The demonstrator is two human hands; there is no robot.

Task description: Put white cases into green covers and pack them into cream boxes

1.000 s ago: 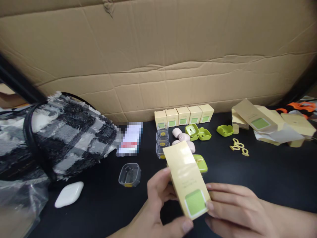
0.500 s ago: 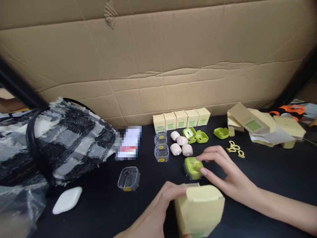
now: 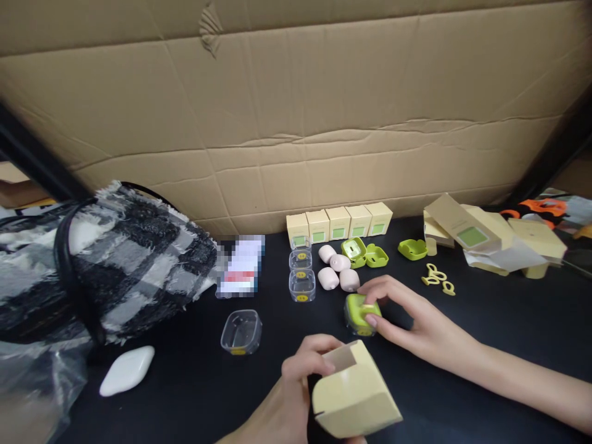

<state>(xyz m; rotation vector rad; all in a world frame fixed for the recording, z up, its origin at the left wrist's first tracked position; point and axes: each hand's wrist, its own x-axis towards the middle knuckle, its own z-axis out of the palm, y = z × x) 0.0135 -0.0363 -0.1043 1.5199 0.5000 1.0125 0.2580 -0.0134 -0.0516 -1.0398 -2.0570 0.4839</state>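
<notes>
My left hand [image 3: 296, 394] is closed around a pale yellow cardboard box [image 3: 354, 394], tilted, with a flap open at its upper side. To the right of it, my right hand [image 3: 411, 317] pinches the small yellow tab on top of a green-lidded clear container [image 3: 358, 314], which stands on the black table. Behind that container lie several pale pink rounded pieces [image 3: 339, 263]. Two green lids [image 3: 365, 253] rest just beyond them, and another green lid [image 3: 413, 249] lies further right, near several small yellow rings [image 3: 437, 275].
Clear cups [image 3: 302, 277] stand in a column left of the pink pieces; another clear cup [image 3: 241, 333] sits nearer. Several closed boxes [image 3: 340, 224] line the cardboard wall [image 3: 296, 98]. Flattened boxes [image 3: 490, 231] are at right. A plaid bag [image 3: 139, 259] and white case [image 3: 127, 370] are at left.
My left hand has turned the box so its open side shows. My right hand has moved slightly left, its fingers now closed on the tab of the green lid.
</notes>
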